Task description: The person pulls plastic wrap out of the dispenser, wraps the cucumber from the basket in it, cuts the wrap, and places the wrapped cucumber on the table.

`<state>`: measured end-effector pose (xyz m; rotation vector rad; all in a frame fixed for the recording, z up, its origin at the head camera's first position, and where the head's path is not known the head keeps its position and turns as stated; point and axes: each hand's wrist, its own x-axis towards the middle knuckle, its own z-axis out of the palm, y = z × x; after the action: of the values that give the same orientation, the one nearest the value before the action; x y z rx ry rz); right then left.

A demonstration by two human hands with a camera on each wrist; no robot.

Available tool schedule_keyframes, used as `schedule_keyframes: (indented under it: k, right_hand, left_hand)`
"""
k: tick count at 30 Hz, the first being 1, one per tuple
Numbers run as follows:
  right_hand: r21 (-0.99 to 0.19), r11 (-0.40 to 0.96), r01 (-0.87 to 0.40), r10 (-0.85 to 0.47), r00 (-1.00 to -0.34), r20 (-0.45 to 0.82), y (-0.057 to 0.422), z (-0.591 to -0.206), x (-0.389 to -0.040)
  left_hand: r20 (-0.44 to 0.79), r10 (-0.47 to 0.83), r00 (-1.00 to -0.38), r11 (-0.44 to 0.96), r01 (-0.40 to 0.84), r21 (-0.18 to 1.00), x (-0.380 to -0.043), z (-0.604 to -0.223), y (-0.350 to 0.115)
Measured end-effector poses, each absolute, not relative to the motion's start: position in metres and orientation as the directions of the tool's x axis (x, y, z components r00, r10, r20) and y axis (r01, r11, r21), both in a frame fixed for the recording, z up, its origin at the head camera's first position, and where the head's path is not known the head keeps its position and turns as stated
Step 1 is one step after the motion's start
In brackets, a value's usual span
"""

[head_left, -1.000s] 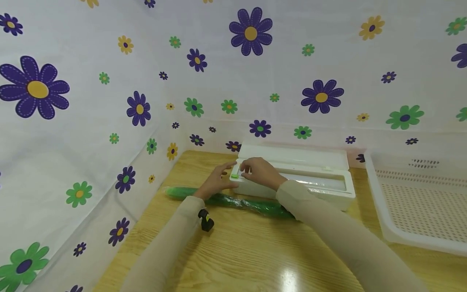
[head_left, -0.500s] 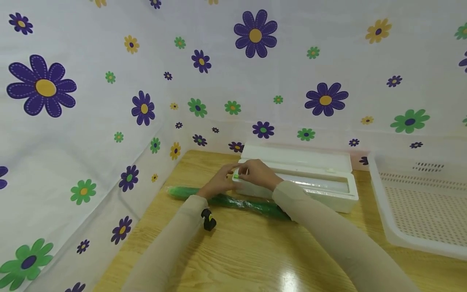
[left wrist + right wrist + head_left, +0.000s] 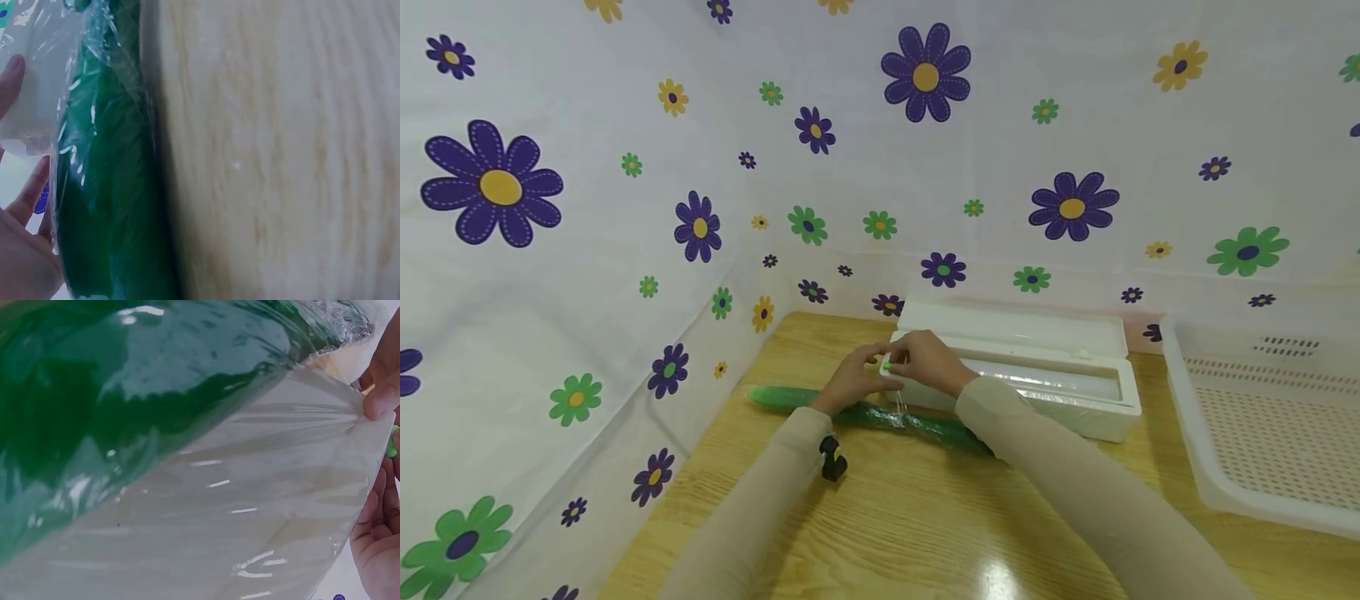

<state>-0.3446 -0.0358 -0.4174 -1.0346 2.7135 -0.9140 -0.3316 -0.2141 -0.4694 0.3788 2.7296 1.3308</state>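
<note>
A white cling film dispenser box (image 3: 1078,417) stands with its lid raised and a roll of film (image 3: 1045,377) inside. At its left end my left hand (image 3: 850,383) pinches the cling film (image 3: 287,487) with the thumb against the front corner; creases run to that thumb. My right hand (image 3: 932,362) reaches over the box, fingertips curled at the small green slide cutter (image 3: 887,366), largely hidden by them. In front lies film-wrapped green cucumber (image 3: 786,398), passing under my left wrist; bunched film hides whether it is one or two.
A white perforated plastic basket (image 3: 1195,433) stands on the right of the wooden table (image 3: 880,517). A flower-printed white sheet (image 3: 850,75) closes off the back and left. A black device (image 3: 832,458) is strapped at my left wrist.
My left hand has moved right and closed its thumb and fingers on the film at the box's left end. The right fingers have come down onto the green slide cutter. The view shifted slightly.
</note>
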Motion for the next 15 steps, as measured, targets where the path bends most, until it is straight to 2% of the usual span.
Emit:
schedule_keyframes:
  k: [15]
  right_hand:
    - [-0.573,0.557,-0.601,-0.656,-0.741,0.139,-0.0267,-0.4114,-0.3397]
  left_hand:
    - [0.066,0.298,-0.952,0.583,0.237,0.777,-0.3275,-0.4662,-0.2164]
